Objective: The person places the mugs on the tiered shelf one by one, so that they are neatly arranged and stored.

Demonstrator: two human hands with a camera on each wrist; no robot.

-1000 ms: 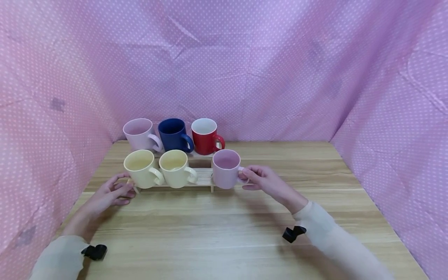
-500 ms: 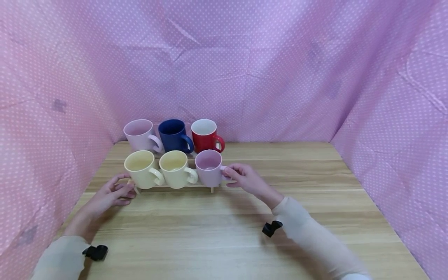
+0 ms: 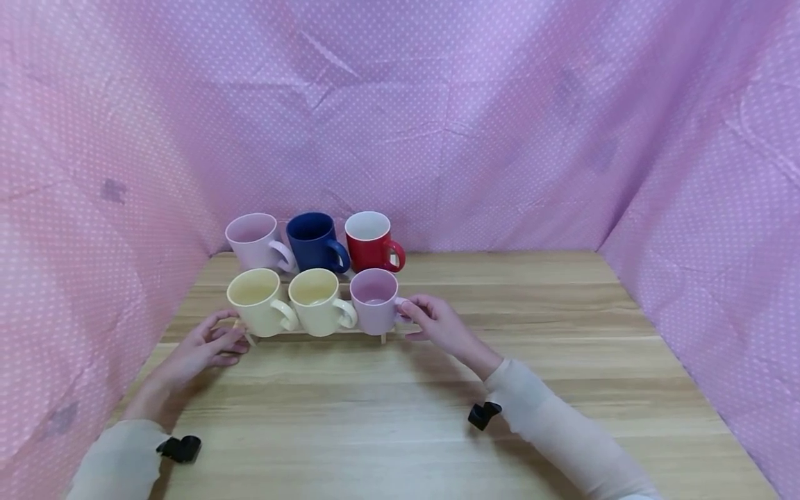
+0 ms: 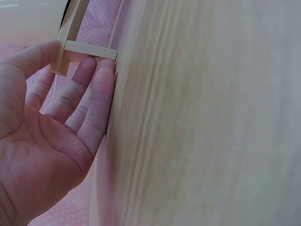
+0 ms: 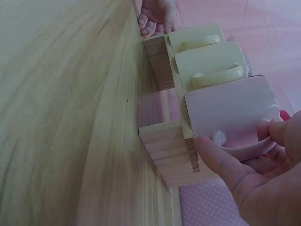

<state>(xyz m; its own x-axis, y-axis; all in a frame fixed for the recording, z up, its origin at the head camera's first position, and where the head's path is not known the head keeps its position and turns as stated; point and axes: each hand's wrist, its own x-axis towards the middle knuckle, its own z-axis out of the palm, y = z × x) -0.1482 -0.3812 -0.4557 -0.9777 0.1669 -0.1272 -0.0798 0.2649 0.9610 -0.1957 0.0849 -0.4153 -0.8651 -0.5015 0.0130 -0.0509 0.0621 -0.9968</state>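
Note:
My right hand (image 3: 440, 328) grips the handle of a pink mug (image 3: 373, 312), which stands upright at the right end of a wooden rack's lower shelf. In the right wrist view the mug's base meets the shelf board of the wooden rack (image 5: 164, 143). Two pale yellow mugs, one in the middle (image 3: 314, 317) and one at the left (image 3: 259, 317), share that shelf, handles to the right. At the rack's left end my left hand (image 3: 203, 349) holds the frame; in the left wrist view its fingertips (image 4: 101, 84) touch a leg and crossbar.
Behind, on the upper level, stand a light pink mug (image 3: 251, 253), a dark blue mug (image 3: 309, 251) and a red mug (image 3: 367, 255) with a white inside. The rack stands on a wood-grain table (image 3: 375, 423), with pink dotted cloth (image 3: 400, 139) hung round it.
My right hand has brought the pink mug leftward into the gap beside the middle yellow mug. My left hand stays at the rack's end. The head view has shifted slightly.

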